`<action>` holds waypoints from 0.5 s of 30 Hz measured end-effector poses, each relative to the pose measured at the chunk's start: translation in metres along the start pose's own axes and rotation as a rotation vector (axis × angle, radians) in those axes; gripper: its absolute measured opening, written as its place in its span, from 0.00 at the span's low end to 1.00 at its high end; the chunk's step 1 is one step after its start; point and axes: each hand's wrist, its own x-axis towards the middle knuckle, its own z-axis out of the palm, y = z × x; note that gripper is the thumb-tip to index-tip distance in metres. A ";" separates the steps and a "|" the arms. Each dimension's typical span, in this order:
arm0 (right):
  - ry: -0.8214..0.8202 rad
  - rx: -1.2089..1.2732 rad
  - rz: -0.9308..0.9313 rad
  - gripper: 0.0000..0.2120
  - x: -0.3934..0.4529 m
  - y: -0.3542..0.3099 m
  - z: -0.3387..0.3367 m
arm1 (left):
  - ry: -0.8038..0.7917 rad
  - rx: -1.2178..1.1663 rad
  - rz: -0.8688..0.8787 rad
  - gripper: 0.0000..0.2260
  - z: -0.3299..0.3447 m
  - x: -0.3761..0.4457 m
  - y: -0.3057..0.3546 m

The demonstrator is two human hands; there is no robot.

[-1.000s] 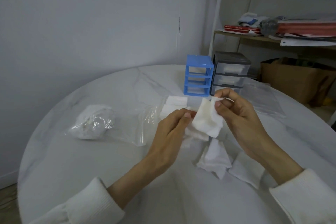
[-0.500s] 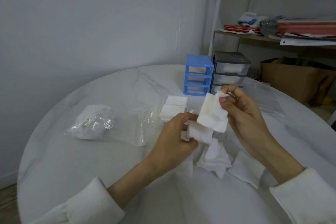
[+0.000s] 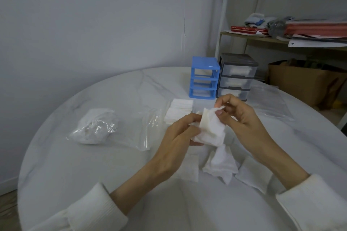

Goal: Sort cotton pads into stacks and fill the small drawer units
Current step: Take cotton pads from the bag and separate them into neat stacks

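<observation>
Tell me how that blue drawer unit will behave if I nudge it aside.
The blue drawer unit looks like thin, hollow plastic, so probably light and easy to slide on the smooth marble table. It stands tall on a small base, so a high push may tip it. It sits close against the grey drawer unit, which could shift too.

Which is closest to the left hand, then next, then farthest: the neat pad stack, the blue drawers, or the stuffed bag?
From the left hand, in the head view:
1. Pad stack, just beyond the fingers.
2. Stuffed bag, out to the left on the table.
3. Blue drawers, at the table's far edge.
</observation>
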 end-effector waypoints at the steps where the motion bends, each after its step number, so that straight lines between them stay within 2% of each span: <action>1: -0.004 -0.015 -0.007 0.08 0.000 0.000 0.000 | -0.002 0.014 0.005 0.13 0.000 0.000 -0.001; 9: -0.002 -0.197 -0.077 0.11 -0.001 0.003 0.000 | -0.005 0.095 0.030 0.10 0.000 0.000 -0.003; 15: 0.028 -0.226 -0.092 0.12 -0.001 0.002 0.001 | 0.029 0.152 0.065 0.08 -0.001 0.001 -0.006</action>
